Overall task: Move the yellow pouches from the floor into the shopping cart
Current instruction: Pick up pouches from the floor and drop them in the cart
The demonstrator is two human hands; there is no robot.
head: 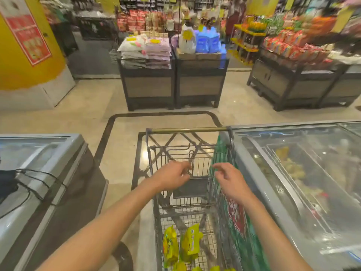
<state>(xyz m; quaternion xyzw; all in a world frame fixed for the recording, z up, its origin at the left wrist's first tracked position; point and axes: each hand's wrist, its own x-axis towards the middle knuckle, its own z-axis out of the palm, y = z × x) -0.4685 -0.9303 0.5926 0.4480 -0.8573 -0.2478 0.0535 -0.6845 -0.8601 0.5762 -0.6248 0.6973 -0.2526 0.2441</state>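
A wire shopping cart (187, 131) stands in front of me between two freezers, its brass handle at the far end. Several yellow pouches (190, 244) lie in the near end of the basket, some upright against the wire. My left hand (172, 178) hovers over the cart's folding seat section, fingers loosely spread and holding nothing. My right hand (230, 179) hangs beside it over the cart's right wall, also empty with fingers apart. No pouch shows on the visible floor.
A chest freezer (48, 173) with black cables on its lid flanks the cart on the left. A glass-topped freezer (302, 173) presses against the cart's right side. Dark display bins (172, 87) with stacked goods stand across the aisle.
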